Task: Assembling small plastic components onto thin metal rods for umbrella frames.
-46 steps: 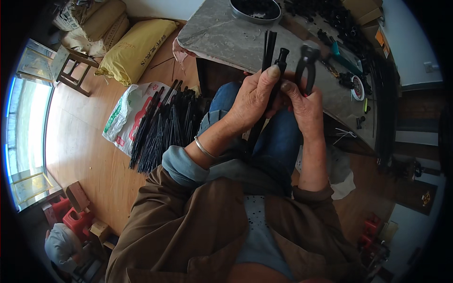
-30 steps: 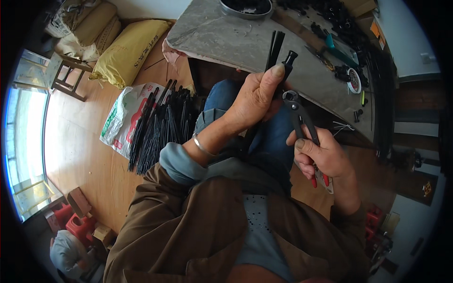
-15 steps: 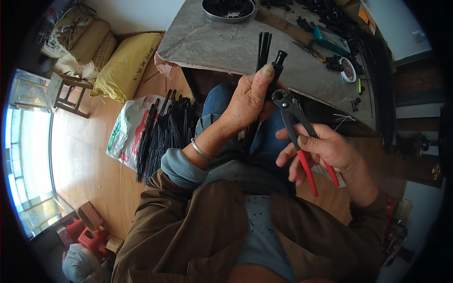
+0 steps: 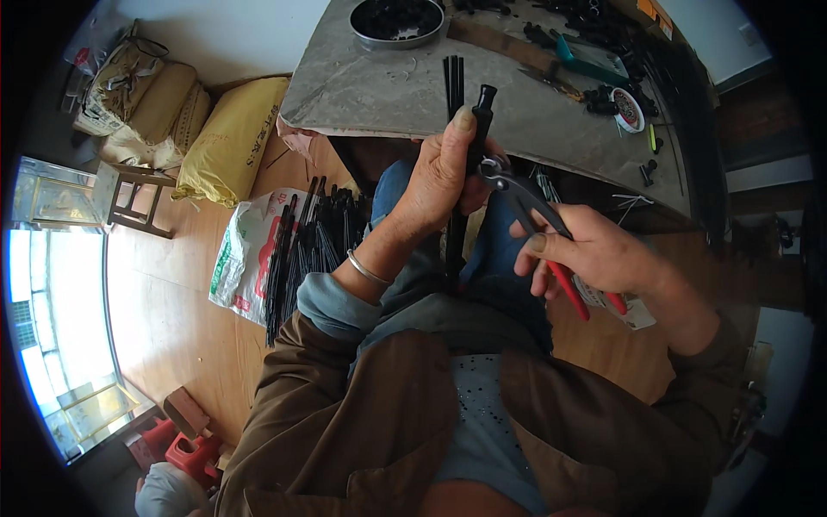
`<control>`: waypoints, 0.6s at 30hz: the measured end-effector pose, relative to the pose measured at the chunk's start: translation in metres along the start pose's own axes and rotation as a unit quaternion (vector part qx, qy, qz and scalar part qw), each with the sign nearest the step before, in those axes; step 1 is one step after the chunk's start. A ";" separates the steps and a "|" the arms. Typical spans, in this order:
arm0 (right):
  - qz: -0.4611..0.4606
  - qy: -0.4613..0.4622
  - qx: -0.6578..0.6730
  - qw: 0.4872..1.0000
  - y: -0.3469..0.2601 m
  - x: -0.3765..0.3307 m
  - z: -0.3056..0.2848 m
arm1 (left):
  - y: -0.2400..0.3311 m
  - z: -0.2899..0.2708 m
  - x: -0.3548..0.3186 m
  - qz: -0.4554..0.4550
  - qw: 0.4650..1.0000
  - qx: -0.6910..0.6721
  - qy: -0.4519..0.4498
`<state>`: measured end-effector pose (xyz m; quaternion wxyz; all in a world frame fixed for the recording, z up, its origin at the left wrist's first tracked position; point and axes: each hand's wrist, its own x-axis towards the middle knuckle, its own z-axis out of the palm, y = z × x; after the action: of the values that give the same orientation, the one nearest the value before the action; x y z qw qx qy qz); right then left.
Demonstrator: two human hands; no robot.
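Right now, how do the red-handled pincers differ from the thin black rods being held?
The pincers are in the right hand; the rods are in the left hand. The pincers have red handle ends; the rods show only black. The pincers spread from a pivot; the rods are straight and bundled. Both are hand-held, with dark parts.

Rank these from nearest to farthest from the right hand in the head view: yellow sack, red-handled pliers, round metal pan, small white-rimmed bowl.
1. Red-handled pliers: held in the right hand.
2. Small white-rimmed bowl: on the table, right side.
3. Round metal pan: table's far end, left of the bowl.
4. Yellow sack: left, beyond the table.
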<state>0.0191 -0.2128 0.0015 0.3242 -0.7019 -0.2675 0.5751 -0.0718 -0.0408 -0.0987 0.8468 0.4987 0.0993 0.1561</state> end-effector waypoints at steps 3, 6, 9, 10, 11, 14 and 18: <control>0.034 -0.039 -0.005 0.999 -0.010 -0.009 -0.012 | -0.001 -0.003 -0.002 0.001 0.999 -0.031 -0.034; 0.047 -0.047 -0.009 0.998 -0.015 -0.011 -0.022 | 0.001 0.006 -0.002 -0.019 1.000 -0.021 -0.011; 0.057 -0.052 -0.020 0.997 -0.020 -0.013 -0.023 | 0.000 0.009 -0.002 -0.019 1.000 -0.005 0.003; 0.063 -0.046 -0.014 0.997 -0.020 -0.013 -0.022 | 0.002 0.012 -0.002 -0.022 1.000 -0.001 0.012; 0.062 -0.047 -0.013 0.997 -0.020 -0.012 -0.021 | 0.002 0.014 -0.002 -0.026 0.999 0.003 0.021; 0.073 -0.036 -0.022 0.996 -0.019 -0.009 -0.018 | 0.001 0.015 0.000 -0.021 0.999 0.014 0.030; -0.101 0.081 -0.210 0.969 0.024 0.021 -0.025 | -0.003 0.014 0.004 0.005 1.000 0.009 0.030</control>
<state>0.0481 -0.2162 -0.0274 0.2461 -0.7681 -0.4246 0.4113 -0.0635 -0.0519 -0.0949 0.8383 0.5018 0.1233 0.1742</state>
